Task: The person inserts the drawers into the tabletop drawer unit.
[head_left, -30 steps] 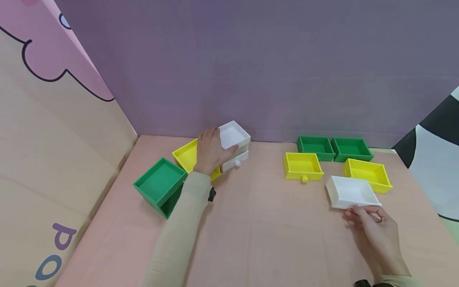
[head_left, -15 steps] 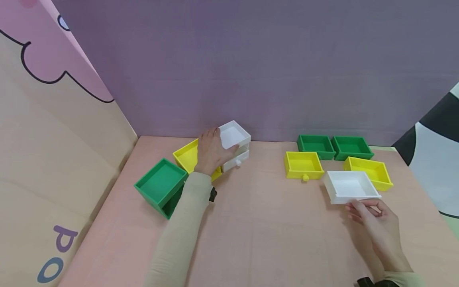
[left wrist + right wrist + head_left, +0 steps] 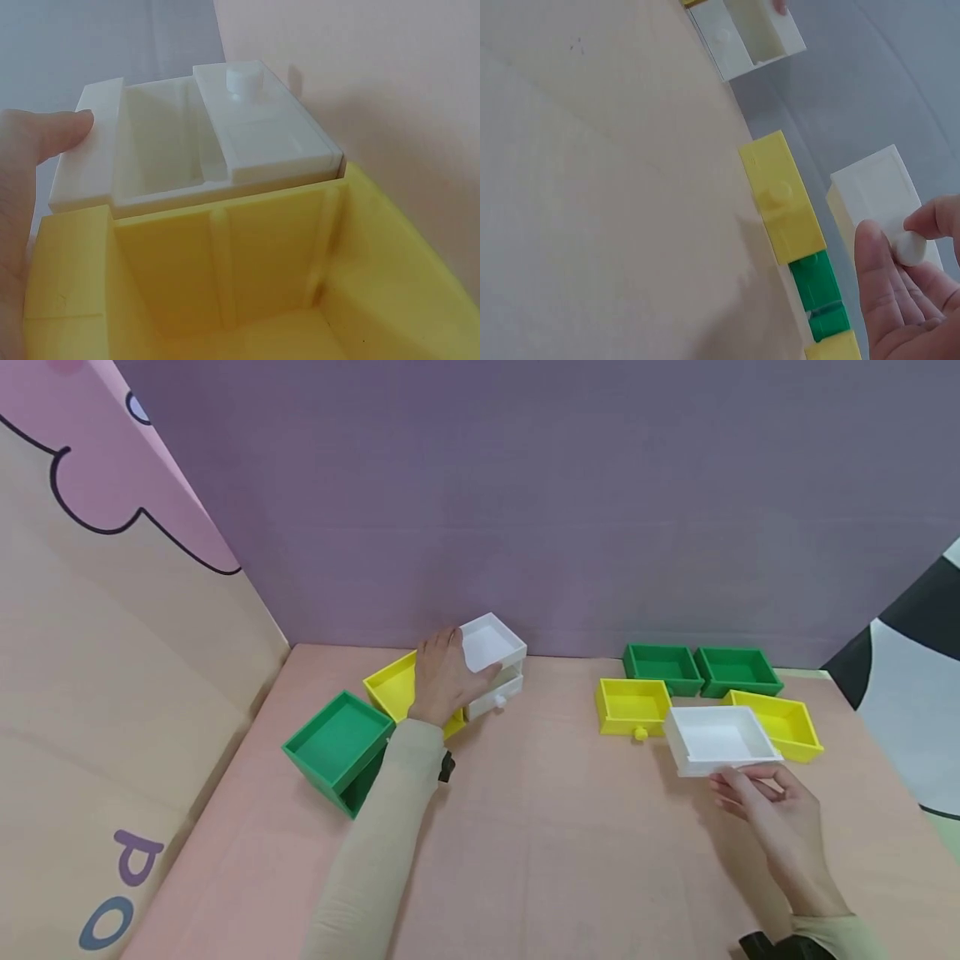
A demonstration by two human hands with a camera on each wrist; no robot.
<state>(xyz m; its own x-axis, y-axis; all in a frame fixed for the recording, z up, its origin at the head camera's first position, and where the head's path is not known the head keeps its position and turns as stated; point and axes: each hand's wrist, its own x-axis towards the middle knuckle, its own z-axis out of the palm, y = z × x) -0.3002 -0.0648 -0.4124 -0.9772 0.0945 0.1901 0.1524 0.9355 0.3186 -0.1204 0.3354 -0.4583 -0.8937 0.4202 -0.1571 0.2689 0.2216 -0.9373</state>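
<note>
My left hand grips the small white cabinet at the back. Its thumb lies on the cabinet's front upper edge in the left wrist view; its other fingers are mostly hidden. The cabinet's upper slot is open, and a knobbed white drawer sits in the lower one. A yellow cabinet stands right against it, partly under my left hand. My right hand holds a loose white drawer above the table, pinching its round knob between thumb and fingers in the right wrist view.
A green cabinet with an open slot stands at the left. Two green drawers lie at the back right, with a yellow drawer and another yellow drawer before them. A purple-grey wall closes off the back.
My right hand has lifted the white drawer and carried it leftward and slightly farther back, levelling it a little. My left hand has stayed on the white cabinet.
</note>
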